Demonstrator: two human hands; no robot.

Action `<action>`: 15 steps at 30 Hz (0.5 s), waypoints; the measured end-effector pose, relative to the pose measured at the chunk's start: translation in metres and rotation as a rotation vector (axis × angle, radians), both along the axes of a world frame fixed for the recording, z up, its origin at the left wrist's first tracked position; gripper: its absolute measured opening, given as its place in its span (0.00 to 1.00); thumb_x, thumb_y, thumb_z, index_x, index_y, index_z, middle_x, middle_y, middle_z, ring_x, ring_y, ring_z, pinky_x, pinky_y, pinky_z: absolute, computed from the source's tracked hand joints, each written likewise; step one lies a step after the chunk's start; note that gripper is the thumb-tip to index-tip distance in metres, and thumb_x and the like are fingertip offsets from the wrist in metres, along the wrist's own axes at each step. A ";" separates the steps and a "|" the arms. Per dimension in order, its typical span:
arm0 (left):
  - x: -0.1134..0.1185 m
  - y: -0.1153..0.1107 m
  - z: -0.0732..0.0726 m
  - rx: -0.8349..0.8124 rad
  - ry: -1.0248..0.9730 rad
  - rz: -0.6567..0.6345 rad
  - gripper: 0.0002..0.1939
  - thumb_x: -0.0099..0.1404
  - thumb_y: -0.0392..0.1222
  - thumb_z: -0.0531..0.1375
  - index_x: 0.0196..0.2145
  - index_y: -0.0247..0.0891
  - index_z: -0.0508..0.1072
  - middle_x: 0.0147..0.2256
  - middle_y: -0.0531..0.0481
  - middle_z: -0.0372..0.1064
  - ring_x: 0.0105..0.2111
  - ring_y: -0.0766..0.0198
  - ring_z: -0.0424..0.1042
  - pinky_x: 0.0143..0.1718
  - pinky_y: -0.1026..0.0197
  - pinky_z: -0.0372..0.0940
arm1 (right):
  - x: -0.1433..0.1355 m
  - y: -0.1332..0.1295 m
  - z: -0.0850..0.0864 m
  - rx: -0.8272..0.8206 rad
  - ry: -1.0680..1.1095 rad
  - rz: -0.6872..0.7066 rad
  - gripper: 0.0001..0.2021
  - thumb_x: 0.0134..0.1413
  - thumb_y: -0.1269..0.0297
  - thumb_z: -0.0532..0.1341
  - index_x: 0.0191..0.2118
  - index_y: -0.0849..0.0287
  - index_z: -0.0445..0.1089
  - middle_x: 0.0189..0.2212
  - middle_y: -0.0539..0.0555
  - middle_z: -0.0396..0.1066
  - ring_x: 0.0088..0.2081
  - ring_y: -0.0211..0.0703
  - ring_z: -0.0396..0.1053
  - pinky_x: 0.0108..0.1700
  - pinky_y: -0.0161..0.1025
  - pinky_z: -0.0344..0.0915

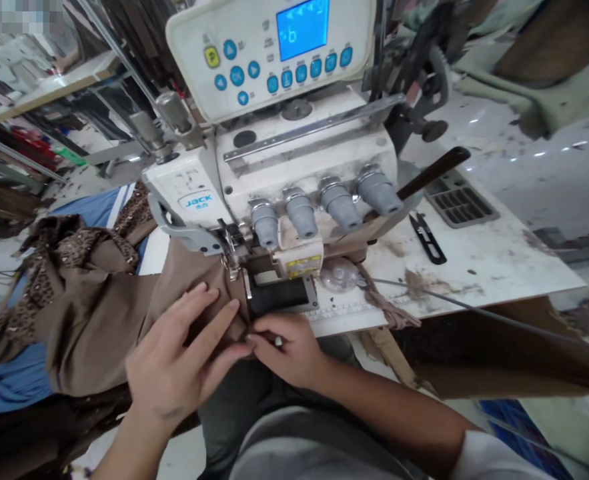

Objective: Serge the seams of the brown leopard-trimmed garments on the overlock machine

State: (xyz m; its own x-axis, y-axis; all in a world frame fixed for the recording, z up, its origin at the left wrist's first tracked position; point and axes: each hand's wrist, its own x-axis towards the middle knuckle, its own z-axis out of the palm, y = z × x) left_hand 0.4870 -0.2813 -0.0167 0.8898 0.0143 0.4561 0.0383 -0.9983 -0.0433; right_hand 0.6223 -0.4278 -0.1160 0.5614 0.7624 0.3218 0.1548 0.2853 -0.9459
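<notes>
Brown fabric (109,320) lies on the left part of the machine table and reaches under the presser foot of a white sewing machine (304,147). My left hand (184,353) rests on this cloth with its fingers spread, palm down, just in front of the presser foot. Close to its thumb, my right hand (287,350) pinches the near right edge of the brown fabric between thumb and fingers. The fingertips of both hands almost meet at that edge.
Black thread snips (427,239) and a grey compartment tray (461,200) lie on the white table (519,247) at right. Leopard-print cloth (54,260) and blue cloth (11,380) are piled at left. A cardboard box (504,347) stands below the table's right edge.
</notes>
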 end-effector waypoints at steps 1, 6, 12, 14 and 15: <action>0.001 0.000 -0.005 0.029 0.002 0.021 0.30 0.62 0.51 0.72 0.61 0.46 0.74 0.62 0.39 0.69 0.57 0.45 0.75 0.56 0.51 0.72 | 0.000 0.000 0.000 -0.029 0.002 0.005 0.10 0.63 0.63 0.62 0.30 0.58 0.72 0.20 0.45 0.64 0.22 0.33 0.60 0.26 0.31 0.57; 0.016 0.022 -0.011 -0.129 0.023 -0.031 0.32 0.62 0.49 0.72 0.62 0.48 0.73 0.65 0.38 0.64 0.68 0.38 0.62 0.68 0.38 0.60 | -0.001 -0.002 -0.003 -0.139 -0.110 0.028 0.23 0.67 0.54 0.60 0.22 0.57 0.61 0.17 0.44 0.55 0.21 0.34 0.54 0.25 0.32 0.52; -0.043 -0.021 -0.068 -0.492 -0.266 0.083 0.19 0.59 0.38 0.71 0.49 0.52 0.82 0.51 0.45 0.77 0.55 0.44 0.75 0.63 0.38 0.65 | -0.007 -0.003 -0.007 -0.121 -0.308 0.013 0.28 0.73 0.50 0.56 0.20 0.57 0.57 0.17 0.45 0.55 0.22 0.34 0.55 0.27 0.34 0.51; -0.069 -0.047 -0.111 -0.989 -0.343 0.317 0.03 0.59 0.44 0.70 0.34 0.49 0.84 0.34 0.48 0.78 0.38 0.51 0.79 0.50 0.45 0.73 | -0.010 -0.002 -0.008 -0.096 -0.366 -0.020 0.29 0.74 0.49 0.55 0.20 0.56 0.53 0.17 0.45 0.53 0.21 0.34 0.52 0.27 0.35 0.49; -0.079 -0.055 -0.130 -1.246 -0.343 0.508 0.05 0.58 0.47 0.71 0.32 0.46 0.83 0.31 0.46 0.77 0.36 0.50 0.78 0.48 0.45 0.73 | -0.011 -0.001 -0.008 -0.085 -0.393 -0.031 0.29 0.75 0.49 0.54 0.20 0.56 0.52 0.17 0.45 0.53 0.21 0.34 0.52 0.27 0.36 0.49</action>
State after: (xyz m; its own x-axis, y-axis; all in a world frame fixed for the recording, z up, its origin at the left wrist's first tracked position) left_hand 0.4075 -0.3368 -0.1467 0.5117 0.8538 0.0959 0.2323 -0.2450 0.9413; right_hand 0.6113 -0.4288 -0.1243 0.4313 0.7802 0.4531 0.5171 0.1978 -0.8328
